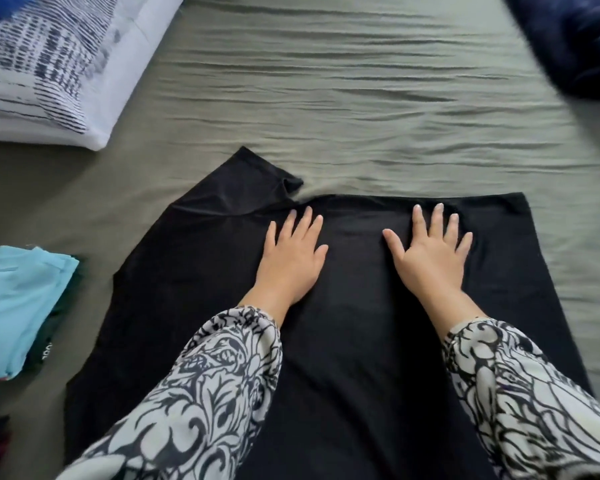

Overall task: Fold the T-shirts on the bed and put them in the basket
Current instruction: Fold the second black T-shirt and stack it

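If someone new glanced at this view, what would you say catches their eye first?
First, the two hands pressed flat, fingers spread, on the black T-shirt spread in the middle of the bed: the left hand and the right hand, both in black-and-white patterned sleeves. Next, the light blue folded garment at the left edge, and the white pillow with dark stripes at the upper left on the rumpled grey-green sheet.

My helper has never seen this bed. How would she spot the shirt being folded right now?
On the grey-green bed sheet, look nearest the person. The black T-shirt lies flat under the left hand and right hand; the folded light blue shirt sits apart.
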